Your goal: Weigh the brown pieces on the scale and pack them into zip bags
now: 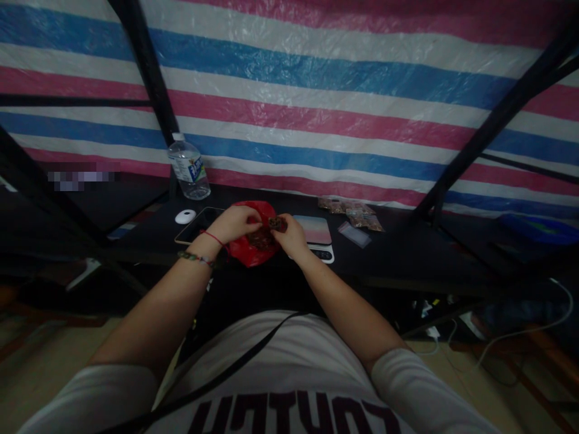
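A red plastic bag (pixel 248 255) lies opened out on the black desk in front of me, with brown dried bits (pixel 261 240) inside it. My left hand (pixel 237 223) is over the bag's left side, its thumb and fingers pinched together. What they hold, if anything, is too small to make out. At the right side of the red bag, my right hand (pixel 290 234) grips a small bag of brown bits (pixel 274 223) with its mouth facing up. Just beyond that hand lies a small digital scale (pixel 322 254) with a pink-and-blue top, partly covered by the hand.
Several filled small bags (pixel 355 212) lie at the back right, near a flat clear zip bag (pixel 355 235). To the left are a dark tablet (pixel 197 225), a round white case (pixel 185 216) and a large plastic bottle (pixel 189 172). Black metal posts (pixel 147 66) frame the desk before a striped sheet.
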### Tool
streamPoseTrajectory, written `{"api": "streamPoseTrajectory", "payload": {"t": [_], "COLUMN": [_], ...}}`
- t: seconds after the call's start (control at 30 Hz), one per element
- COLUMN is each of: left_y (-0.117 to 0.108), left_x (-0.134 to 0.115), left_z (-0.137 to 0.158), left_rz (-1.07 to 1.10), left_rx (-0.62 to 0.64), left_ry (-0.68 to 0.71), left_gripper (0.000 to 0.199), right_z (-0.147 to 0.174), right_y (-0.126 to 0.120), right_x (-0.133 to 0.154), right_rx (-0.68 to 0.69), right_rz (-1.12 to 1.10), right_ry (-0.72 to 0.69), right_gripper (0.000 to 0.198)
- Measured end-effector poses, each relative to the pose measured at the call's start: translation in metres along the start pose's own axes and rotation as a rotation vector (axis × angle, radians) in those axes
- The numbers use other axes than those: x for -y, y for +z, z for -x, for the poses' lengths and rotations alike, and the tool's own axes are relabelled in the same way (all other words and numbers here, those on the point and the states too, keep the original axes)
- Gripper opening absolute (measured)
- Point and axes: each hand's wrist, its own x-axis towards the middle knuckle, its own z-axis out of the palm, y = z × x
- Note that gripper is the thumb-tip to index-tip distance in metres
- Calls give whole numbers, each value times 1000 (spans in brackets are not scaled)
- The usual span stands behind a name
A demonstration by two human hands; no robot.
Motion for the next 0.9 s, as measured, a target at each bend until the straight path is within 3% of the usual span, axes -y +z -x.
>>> {"api": "streamPoseTrajectory", "payload": {"t": [0.13,0.53,0.77,0.9], "left_y": [-13,-8,-6,-5], "left_x": [-6,-10,-14,-12], "left_z": [2,2,3,3], "left_rz": [-30,-23,4,7], "left_rx": [-46,-12,-107,-141], "left_ry": [25,140,138,109], "left_gripper": [27,27,35,38], "right_z": [5,8,7,1], "right_y": [8,14,6,-12], "right_x": [1,-1,4,2], "right_rx": [40,100,86,69], "right_rz": [-43,-156,-130,-81], "right_ry": [-22,35,74,61], "right_gripper": [34,36,37,35]}}
